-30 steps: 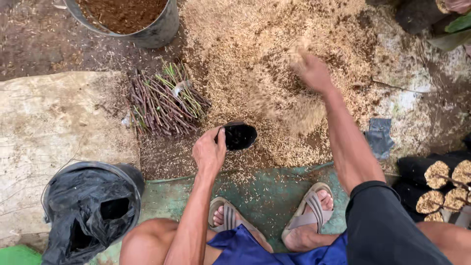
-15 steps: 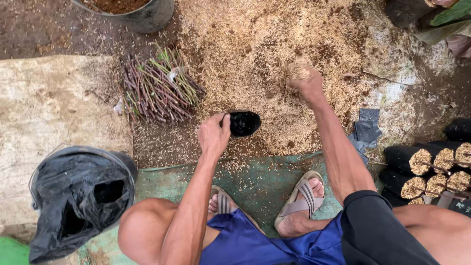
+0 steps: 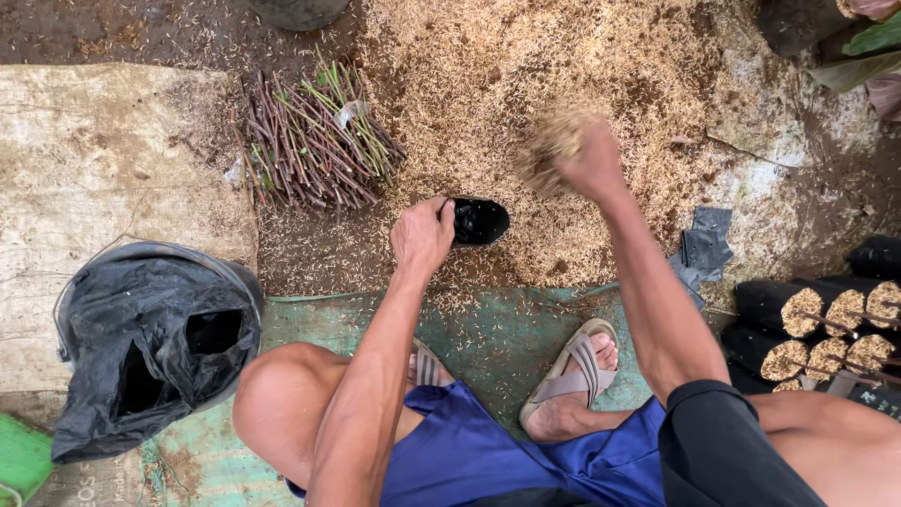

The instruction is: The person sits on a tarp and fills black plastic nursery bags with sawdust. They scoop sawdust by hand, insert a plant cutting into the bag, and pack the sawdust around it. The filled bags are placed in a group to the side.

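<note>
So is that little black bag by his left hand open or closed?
Open: the left hand holds the small black bag by its rim, mouth gaping, dark inside.

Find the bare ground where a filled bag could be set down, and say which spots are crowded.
Free: the pale sack left of the cuttings bundle, and the green mat between the lined bucket and the sandals. Crowded: the husk heap around the right hand, the black bag held by the left hand, and the filled bags at right.
</note>
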